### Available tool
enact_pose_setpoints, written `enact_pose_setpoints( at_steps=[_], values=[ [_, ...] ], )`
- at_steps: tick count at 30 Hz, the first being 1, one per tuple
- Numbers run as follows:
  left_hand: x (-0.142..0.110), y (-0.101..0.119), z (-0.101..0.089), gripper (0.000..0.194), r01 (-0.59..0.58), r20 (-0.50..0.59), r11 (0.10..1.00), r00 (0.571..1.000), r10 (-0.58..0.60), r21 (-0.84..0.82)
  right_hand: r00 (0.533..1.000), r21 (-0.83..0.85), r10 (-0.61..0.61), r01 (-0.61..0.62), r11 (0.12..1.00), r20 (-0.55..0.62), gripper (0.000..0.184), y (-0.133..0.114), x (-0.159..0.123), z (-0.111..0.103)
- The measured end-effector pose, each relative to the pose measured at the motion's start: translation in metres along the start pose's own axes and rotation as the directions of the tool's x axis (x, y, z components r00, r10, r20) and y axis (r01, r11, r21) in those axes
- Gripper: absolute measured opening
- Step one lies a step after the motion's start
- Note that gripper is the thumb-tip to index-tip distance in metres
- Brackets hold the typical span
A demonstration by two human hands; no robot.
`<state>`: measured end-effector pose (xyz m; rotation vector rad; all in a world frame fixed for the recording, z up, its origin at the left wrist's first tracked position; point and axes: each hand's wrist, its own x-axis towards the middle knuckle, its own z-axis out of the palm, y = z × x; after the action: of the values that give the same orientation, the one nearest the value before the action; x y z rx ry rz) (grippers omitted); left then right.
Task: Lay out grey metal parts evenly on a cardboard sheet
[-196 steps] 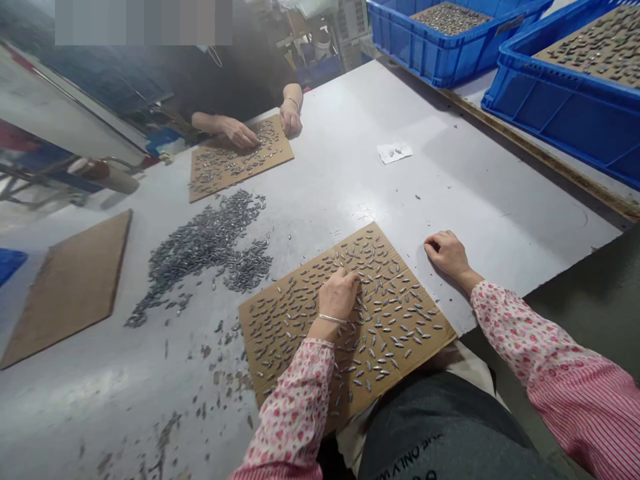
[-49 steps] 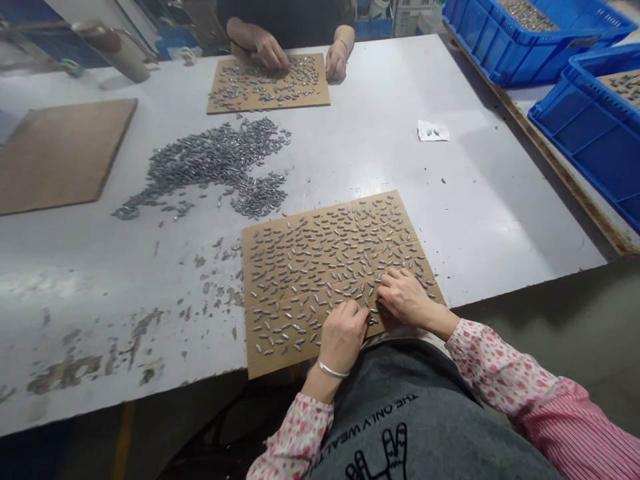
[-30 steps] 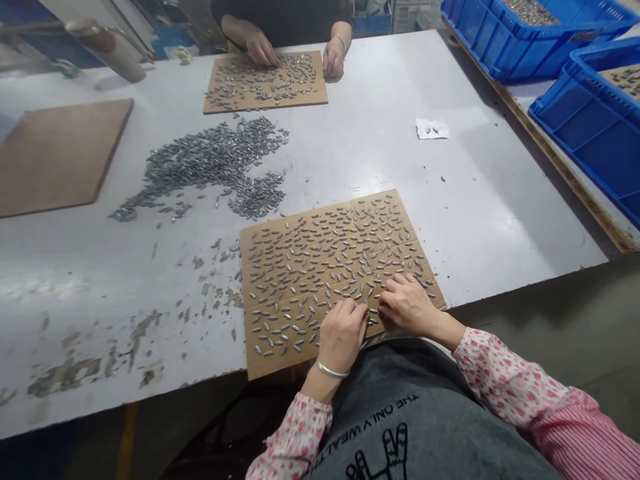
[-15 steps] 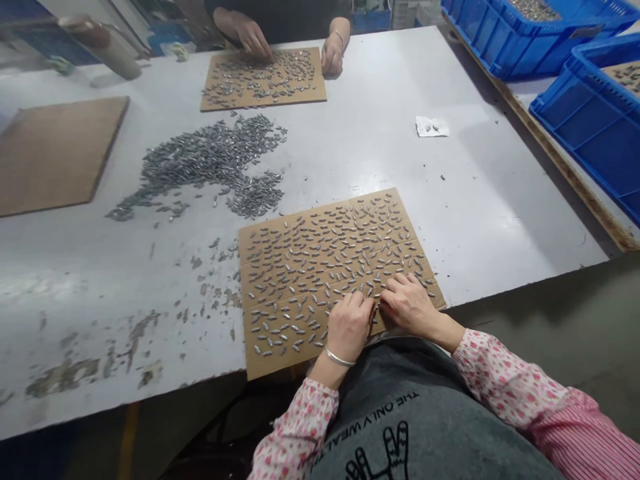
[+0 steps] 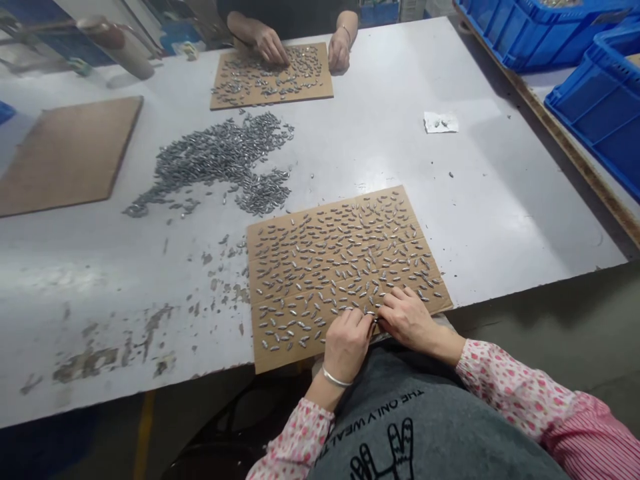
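Observation:
My left hand [image 5: 347, 343] and my right hand [image 5: 407, 319] are close together over the near edge of a cardboard sheet [image 5: 280, 360]. Both are closed, fingertips pinched toward each other. A small spindle-shaped metal piece [image 5: 375, 321] shows between them, partly hidden by the fingers. Many similar grey metal pieces [image 5: 320, 250] lie spread over the cardboard, spaced apart and pointing in various directions. Beyond the sheet, a loose heap of the same pieces [image 5: 215, 157] rests on the white table [image 5: 370, 147].
Across the table a co-worker's hands [image 5: 273, 48] are at another cardboard sheet [image 5: 270, 103] with pieces. A brown board [image 5: 70, 153] lies at the left. Blue crates [image 5: 595, 107] stand at the right behind a raised edge [image 5: 565, 123]. A white paper scrap [image 5: 441, 123] holds two pieces.
The view has shifted slightly, moving the table rightward in the picture. My hands have drawn a little nearer the cardboard's front edge, and the small piece between my fingertips shows more clearly.

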<state>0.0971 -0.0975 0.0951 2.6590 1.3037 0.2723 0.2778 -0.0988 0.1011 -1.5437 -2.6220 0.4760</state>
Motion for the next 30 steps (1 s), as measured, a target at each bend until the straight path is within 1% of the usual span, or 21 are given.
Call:
enact_pose_setpoints(
  at_steps=[4,8,11,15,18,20,23,27,30],
  values=[
    [0.0,0.0,0.003,0.026,-0.007,-0.012,1.0,1.0,0.008,0.022,1.0,-0.016,0.014,-0.014,1.0,0.0,0.021,-0.002,-0.001,0.0],
    [-0.007,-0.006,0.005,0.021,0.02,0.024,0.999,1.0,-0.019,-0.043,1.0,0.008,0.014,-0.014,1.0,-0.001,0.019,0.0,0.0,-0.005],
    [-0.018,-0.019,0.005,0.019,0.101,0.03,0.983,0.995,-0.097,-0.153,0.996,0.055,0.069,-0.067,0.996,-0.049,0.019,0.011,0.003,-0.013],
    [-0.035,-0.045,-0.001,0.019,0.226,-0.06,0.94,0.967,-0.249,-0.256,0.974,0.085,0.187,-0.177,0.981,-0.126,0.019,0.036,0.009,-0.021],
    [-0.044,-0.06,-0.01,0.017,0.29,-0.122,0.914,0.934,-0.335,-0.284,0.967,0.068,0.21,-0.202,0.977,-0.142,0.018,0.047,0.016,-0.022],
    [-0.048,-0.066,-0.015,0.017,0.314,-0.149,0.903,0.918,-0.368,-0.294,0.97,0.035,0.203,-0.2,0.979,-0.136,0.018,0.049,0.021,-0.022],
    [-0.052,-0.068,-0.02,0.017,0.33,-0.175,0.898,0.904,-0.389,-0.29,0.978,-0.017,0.172,-0.175,0.984,-0.117,0.019,0.05,0.03,-0.023],
    [-0.055,-0.065,-0.02,0.016,0.331,-0.196,0.898,0.898,-0.394,-0.291,0.992,-0.089,0.094,-0.101,0.991,-0.082,0.017,0.054,0.04,-0.025],
    [-0.056,-0.065,-0.018,0.016,0.332,-0.187,0.892,0.898,-0.399,-0.307,0.997,-0.127,0.058,-0.062,0.99,-0.041,0.017,0.056,0.046,-0.023]
  ],
)
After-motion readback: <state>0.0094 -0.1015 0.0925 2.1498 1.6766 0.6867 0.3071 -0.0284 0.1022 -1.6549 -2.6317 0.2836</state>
